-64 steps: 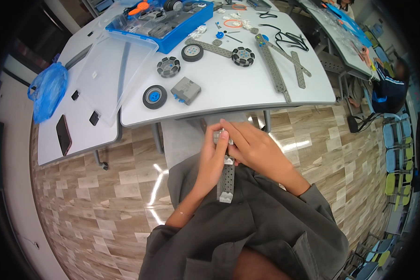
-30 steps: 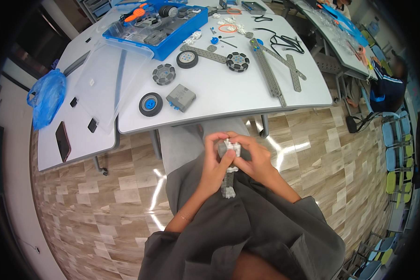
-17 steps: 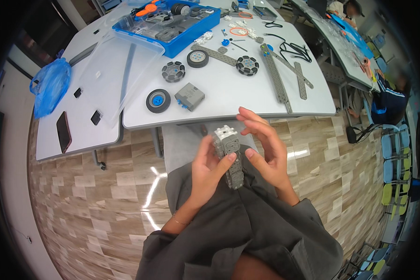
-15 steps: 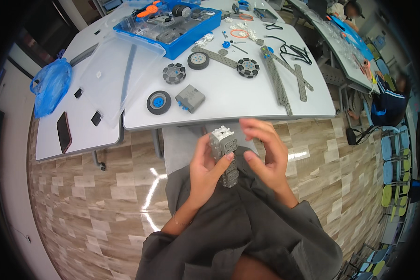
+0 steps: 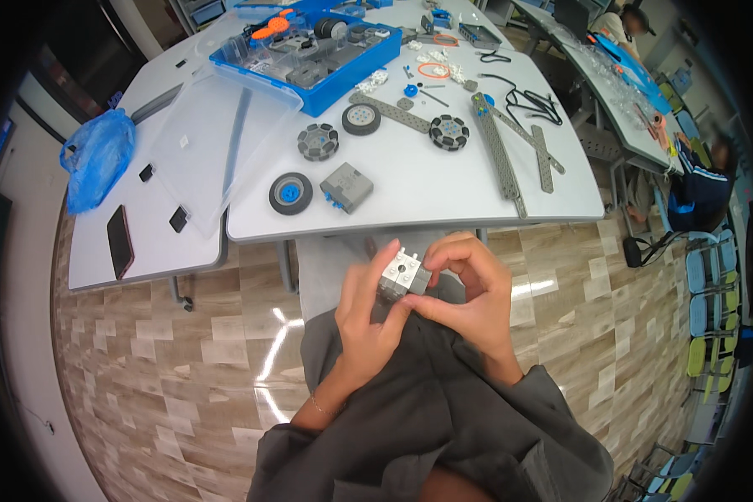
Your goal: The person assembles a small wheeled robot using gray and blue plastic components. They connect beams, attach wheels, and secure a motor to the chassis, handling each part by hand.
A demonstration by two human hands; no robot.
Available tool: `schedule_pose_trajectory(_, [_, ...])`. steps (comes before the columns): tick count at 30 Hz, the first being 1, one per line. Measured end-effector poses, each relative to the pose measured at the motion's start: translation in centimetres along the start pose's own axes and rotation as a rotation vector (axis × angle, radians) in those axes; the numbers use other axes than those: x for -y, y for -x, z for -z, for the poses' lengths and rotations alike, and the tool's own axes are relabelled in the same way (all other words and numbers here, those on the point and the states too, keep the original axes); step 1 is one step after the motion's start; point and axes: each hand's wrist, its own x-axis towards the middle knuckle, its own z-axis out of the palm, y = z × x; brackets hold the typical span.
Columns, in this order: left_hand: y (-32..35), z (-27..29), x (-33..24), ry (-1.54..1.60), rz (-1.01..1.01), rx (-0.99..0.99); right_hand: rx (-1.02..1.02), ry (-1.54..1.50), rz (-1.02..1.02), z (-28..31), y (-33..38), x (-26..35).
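Note:
Over my lap, just off the table's near edge, both hands grip a grey-and-white plastic building-kit assembly (image 5: pixel 402 269). Its white studded end with a dark central hole faces up. My left hand (image 5: pixel 365 316) closes on its left side, with the thumb at the front. My right hand (image 5: pixel 475 293) pinches a grey part on its right side between thumb and fingers. The assembly's lower length is mostly hidden. On the table in front lie a grey motor-like box with blue ends (image 5: pixel 348 186) and a wheel with a blue hub (image 5: pixel 290 193).
More wheels (image 5: pixel 361 119), grey perforated beams (image 5: pixel 497 151) and black cables (image 5: pixel 523 96) lie on the white table. A blue parts bin (image 5: pixel 343 79) stands behind. To the left are a clear lid (image 5: pixel 201 142), a phone (image 5: pixel 120 242) and a blue plastic bag (image 5: pixel 100 159).
The assembly has tipped so that its white end faces up toward me. My right hand, apart from it with fingers spread before, has come in and closed on its right side.

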Motion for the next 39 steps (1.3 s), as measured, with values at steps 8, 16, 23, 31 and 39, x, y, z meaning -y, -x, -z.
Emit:
schedule_pose_trajectory(8, [0.1,-0.4,-0.3,0.058,0.023,-0.016,0.007,-0.016,0.107,0.2,0.1,-0.1])
schedule_pose_trajectory(16, [-0.2,-1.0,-0.8,0.292,0.225,0.040,-0.008,-0.033,-0.015,0.2,0.2,-1.3])
schedule_pose_trajectory(23, [-0.4,-1.0,-0.3,0.273,0.249,0.063,-0.083,-0.014,-0.028,-0.2,0.2,-1.5])
schedule_pose_trajectory(31, [-0.7,-0.5,0.0,0.253,0.245,0.157,-0.011,0.105,-0.032,0.9,-0.2,-1.7])
schedule_pose_trajectory(39, [-0.8,-0.4,0.3,0.371,0.337,0.207,0.027,0.082,-0.047,1.2,-0.4,-1.8])
